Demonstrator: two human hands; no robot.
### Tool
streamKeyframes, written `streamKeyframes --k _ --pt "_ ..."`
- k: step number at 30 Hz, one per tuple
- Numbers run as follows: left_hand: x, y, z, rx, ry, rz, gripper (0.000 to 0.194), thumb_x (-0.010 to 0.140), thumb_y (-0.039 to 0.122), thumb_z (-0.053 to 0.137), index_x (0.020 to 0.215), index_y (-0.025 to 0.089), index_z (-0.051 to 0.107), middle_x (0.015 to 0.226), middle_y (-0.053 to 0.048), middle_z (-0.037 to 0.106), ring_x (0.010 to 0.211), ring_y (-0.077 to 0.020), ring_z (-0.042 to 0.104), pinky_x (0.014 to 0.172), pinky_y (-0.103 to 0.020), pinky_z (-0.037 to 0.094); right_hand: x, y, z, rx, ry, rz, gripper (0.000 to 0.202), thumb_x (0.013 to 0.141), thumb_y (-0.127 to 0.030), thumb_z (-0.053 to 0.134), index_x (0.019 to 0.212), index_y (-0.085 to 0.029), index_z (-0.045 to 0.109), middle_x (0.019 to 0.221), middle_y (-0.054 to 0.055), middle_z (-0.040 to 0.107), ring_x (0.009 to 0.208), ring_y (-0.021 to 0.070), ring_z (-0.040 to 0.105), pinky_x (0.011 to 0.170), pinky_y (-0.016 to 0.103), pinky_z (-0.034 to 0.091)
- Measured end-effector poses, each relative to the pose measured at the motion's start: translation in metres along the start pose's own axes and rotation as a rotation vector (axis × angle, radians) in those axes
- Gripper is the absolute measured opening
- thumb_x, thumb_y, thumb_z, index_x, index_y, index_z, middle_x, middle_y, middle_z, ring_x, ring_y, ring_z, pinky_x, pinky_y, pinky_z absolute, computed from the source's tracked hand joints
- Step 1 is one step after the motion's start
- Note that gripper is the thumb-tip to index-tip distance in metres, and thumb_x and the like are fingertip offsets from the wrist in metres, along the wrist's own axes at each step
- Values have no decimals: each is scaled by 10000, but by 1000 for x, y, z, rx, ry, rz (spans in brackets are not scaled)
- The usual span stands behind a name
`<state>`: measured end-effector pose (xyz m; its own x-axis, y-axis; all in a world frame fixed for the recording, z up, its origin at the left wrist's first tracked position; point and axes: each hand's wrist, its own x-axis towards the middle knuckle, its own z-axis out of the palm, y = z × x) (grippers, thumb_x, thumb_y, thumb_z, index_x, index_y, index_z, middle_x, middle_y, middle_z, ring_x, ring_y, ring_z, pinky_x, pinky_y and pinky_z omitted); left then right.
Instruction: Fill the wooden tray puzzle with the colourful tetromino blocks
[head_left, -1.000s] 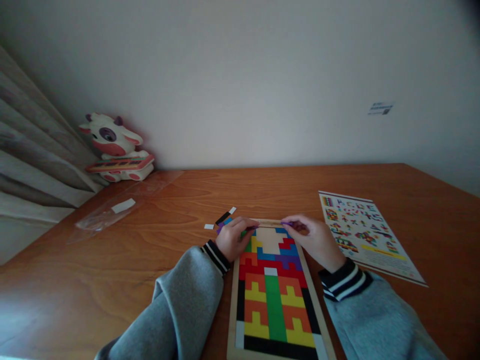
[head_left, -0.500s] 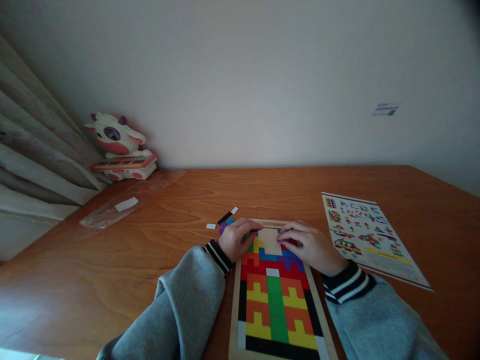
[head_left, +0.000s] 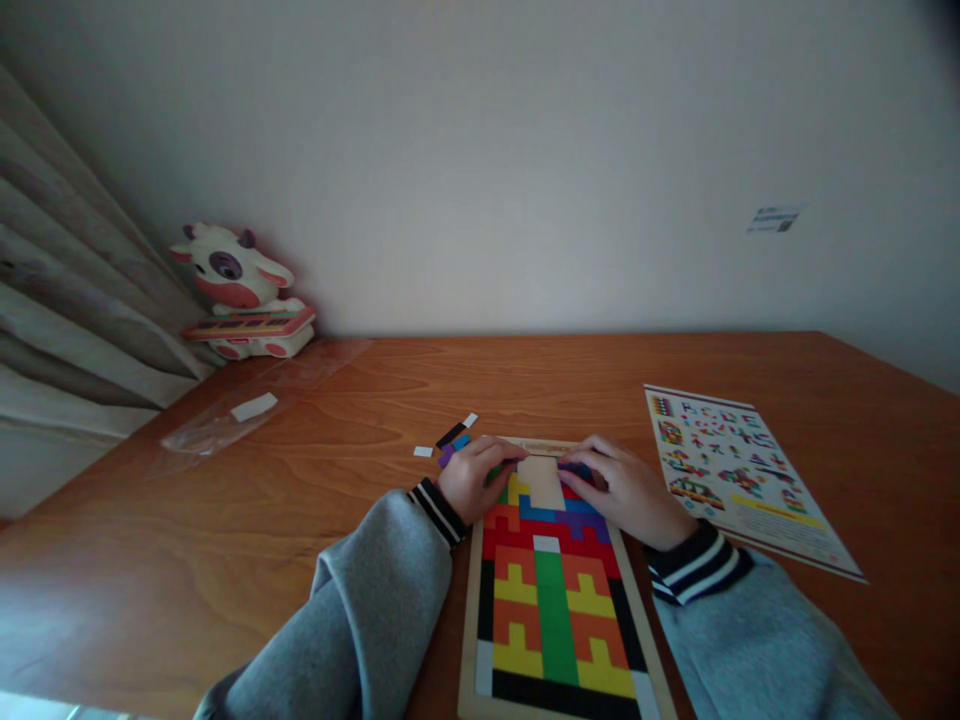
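Observation:
A wooden tray puzzle (head_left: 469,640) lies before me, filled with coloured block pieces except for a bare patch (head_left: 541,482) near its far end. My left hand (head_left: 480,478) rests over the far left corner, fingers bent and apart from the thumb, with green and yellow pieces (head_left: 517,489) under and beside it. On the other side of the patch, my right hand (head_left: 619,490) has its fingers and thumb apart around a dark blue piece (head_left: 576,469) in the tray, touching the pieces there. A red piece shows partly beneath that hand.
Loose black (head_left: 450,435), white (head_left: 423,452), blue and purple pieces (head_left: 448,454) lie left of the tray's far end. A printed pattern sheet (head_left: 735,460) lies to the right. Clear plastic wrap (head_left: 202,435) and a cow toy keyboard (head_left: 247,325) are at the left.
My right hand's fingers have spread and shifted slightly, showing more of the dark blue piece. My left hand stays almost where it was.

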<state>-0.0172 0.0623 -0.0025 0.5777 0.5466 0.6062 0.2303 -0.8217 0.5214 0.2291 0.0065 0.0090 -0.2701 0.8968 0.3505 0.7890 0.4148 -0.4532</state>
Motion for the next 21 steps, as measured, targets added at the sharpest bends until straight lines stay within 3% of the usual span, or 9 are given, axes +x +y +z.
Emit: streamKeyframes --k 8,13,21 --pt "-3 -2 2 13 -3 -54 229 928 191 576 1151 181 627 1017 -67 725 932 -166 693 858 -290 574 -1 4 8 -2 47 82 207 911 -342 585 1059 -232 681 969 66 633 927 236 635 818 388 527" --pt "-1 1 0 19 87 -140 134 911 236 632 1026 182 674 923 -42 745 835 -151 706 777 -258 584 1 -2 5 53 93 63 165 936 -318 553 1010 -228 669 960 64 644 926 229 636 822 381 519" --pt "1 3 -3 -16 27 40 168 920 266 638 1047 172 694 925 -57 745 847 -148 707 784 -242 584 0 -22 12 253 64 -24 176 940 -307 576 1091 -240 639 1038 64 662 936 203 640 846 357 527"
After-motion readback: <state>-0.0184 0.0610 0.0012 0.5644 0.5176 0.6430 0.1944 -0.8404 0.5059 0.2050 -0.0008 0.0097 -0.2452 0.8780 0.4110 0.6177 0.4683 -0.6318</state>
